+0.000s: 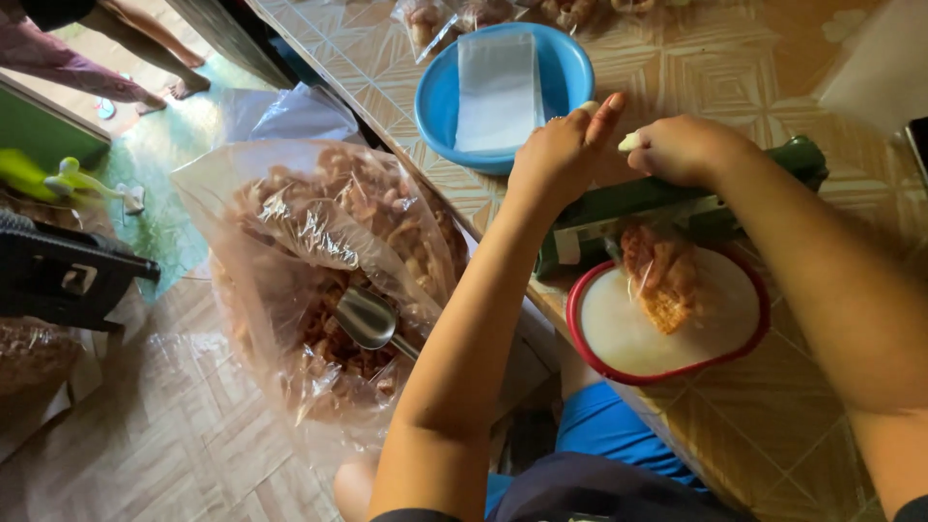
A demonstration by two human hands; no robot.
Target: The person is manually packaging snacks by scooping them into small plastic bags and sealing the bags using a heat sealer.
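Head view: left hand [561, 145] and right hand [681, 150] both press down, clenched, on the green heat sealer [667, 208]. Its bar clamps a small snack bag [662, 275] over a red-rimmed plate [619, 329].

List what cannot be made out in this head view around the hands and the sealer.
- Green sealer: its middle is hidden under the left hand and right hand.
- Small snack bag: its mouth lies under the sealer bar, so the seal is unseen.
- Metal scoop: its handle is hidden behind the left forearm.
- Filled packets at the top: cut off by the frame edge.
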